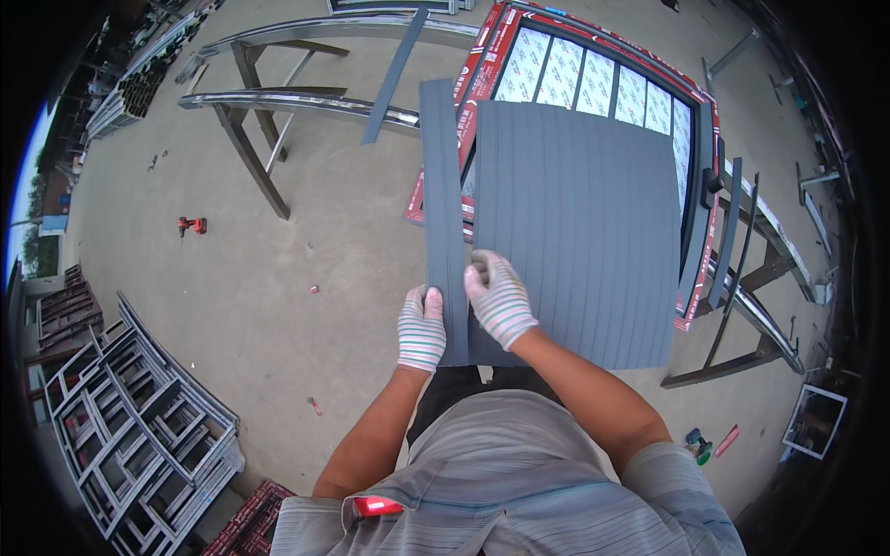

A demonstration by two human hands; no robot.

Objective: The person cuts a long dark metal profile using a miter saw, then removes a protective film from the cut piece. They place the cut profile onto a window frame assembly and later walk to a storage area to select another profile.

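A narrow dark grey slat [442, 185] lies lengthwise in front of me. My left hand [422, 331], in a striped knit glove, grips its left edge near the close end, thumb on top. To its right lies a wide grey ribbed panel [579, 241], made of several parallel strips, with a narrow gap beside the slat. My right hand [501, 298], gloved alike, rests over the panel's left edge. Its fingers are curled together at the gap; what they pinch, if anything, is hidden. Under the panel is a dark-framed window [700, 139] with red protective film and film-covered panes.
Metal trestles [255, 102] stand at the far left and right, with a loose grey strip [397, 74] across the left one. On the floor are a red drill [192, 225] and a green-and-black tool [698, 445]. Stacked metal frames [139, 417] lie at left.
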